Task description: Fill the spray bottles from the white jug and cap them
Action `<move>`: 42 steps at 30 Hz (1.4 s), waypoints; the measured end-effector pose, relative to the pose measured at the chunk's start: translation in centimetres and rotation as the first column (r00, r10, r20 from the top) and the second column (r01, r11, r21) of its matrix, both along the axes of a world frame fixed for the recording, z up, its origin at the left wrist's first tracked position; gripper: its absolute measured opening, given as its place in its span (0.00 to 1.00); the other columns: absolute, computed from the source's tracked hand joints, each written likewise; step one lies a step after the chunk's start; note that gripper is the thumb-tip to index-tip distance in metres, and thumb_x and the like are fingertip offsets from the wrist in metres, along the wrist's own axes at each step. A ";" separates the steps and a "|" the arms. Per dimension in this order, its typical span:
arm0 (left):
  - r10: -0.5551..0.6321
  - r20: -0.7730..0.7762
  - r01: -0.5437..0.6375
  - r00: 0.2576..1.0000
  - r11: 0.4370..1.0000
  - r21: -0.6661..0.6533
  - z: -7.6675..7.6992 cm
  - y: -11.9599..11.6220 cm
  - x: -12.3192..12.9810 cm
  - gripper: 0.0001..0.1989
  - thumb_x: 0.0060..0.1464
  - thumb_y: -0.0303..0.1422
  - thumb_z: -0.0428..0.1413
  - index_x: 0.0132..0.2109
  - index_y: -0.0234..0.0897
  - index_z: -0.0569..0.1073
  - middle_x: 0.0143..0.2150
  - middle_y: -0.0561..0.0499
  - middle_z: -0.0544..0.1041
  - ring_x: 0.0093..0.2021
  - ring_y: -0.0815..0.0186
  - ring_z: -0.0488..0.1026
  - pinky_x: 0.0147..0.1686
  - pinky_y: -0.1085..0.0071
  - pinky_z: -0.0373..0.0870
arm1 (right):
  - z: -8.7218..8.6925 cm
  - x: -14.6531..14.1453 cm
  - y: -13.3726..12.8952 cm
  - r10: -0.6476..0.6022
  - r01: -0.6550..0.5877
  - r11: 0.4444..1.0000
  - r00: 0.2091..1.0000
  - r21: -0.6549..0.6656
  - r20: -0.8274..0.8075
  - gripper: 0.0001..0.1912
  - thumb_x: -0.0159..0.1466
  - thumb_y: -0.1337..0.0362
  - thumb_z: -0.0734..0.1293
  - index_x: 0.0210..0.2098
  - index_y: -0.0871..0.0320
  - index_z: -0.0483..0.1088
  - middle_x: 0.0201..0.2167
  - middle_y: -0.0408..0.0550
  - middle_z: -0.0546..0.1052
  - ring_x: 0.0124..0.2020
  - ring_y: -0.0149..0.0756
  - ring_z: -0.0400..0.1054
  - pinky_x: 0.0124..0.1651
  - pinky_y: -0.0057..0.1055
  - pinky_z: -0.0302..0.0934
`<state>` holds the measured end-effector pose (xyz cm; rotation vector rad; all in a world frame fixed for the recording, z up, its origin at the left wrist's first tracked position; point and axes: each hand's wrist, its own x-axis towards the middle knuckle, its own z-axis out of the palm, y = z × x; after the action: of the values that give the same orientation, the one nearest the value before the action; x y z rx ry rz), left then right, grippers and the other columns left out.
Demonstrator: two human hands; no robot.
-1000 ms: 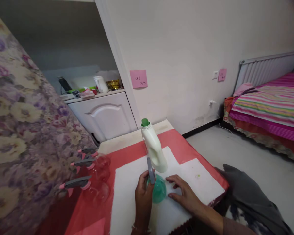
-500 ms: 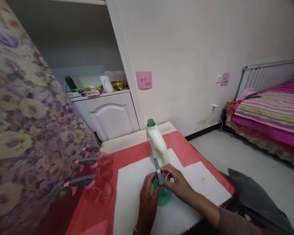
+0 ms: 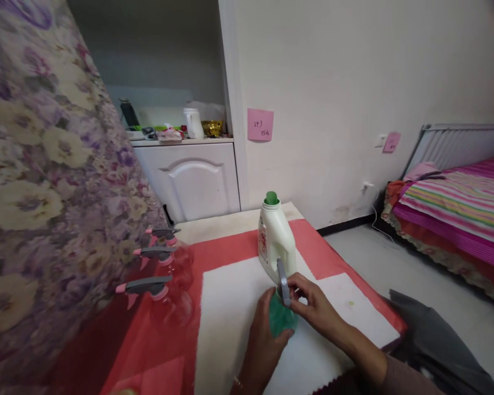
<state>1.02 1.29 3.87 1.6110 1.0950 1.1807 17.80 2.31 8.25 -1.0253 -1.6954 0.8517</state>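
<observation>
A green spray bottle point(image 3: 280, 319) stands on the white sheet point(image 3: 218, 307), close in front of me. My left hand point(image 3: 262, 344) is wrapped round its body, thumb low on the near side. At the neck, my right hand point(image 3: 313, 303) has its fingers closed about the grey spray head point(image 3: 284, 281). Part of the collar is hidden by those fingers. Just behind the spray bottle is a cream detergent jug point(image 3: 286, 233) with a green spout in its mouth. The jug stands upright.
Three clear spray bottles point(image 3: 173, 308) with grey and pink heads line the left of the red table cover point(image 3: 226, 247). A floral curtain point(image 3: 45, 203) hangs beside them. Behind are a cabinet point(image 3: 193, 181) and wall; a bed point(image 3: 469, 203) is far right.
My left hand has shifted from the neck down round the bottle's body. My right hand stays at the spray head. The whole view has swung slightly left.
</observation>
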 end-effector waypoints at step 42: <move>0.023 0.171 0.001 0.985 0.990 -0.141 4.9 0.9 -2.9 0.11 0.49 0.40 0.59 0.33 0.36 0.70 0.29 0.54 0.70 0.31 0.66 0.68 0.32 0.72 0.66 | 0.4 -5.0 -1.5 -0.029 -0.008 0.985 0.977 -0.174 -0.212 0.10 0.50 0.68 0.71 0.31 0.58 0.69 0.24 0.36 0.63 0.26 0.30 0.57 0.30 0.28 0.52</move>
<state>-1.88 2.14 8.74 1.3706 1.0525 1.1986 12.77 0.79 8.64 -1.0178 -1.4521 1.0783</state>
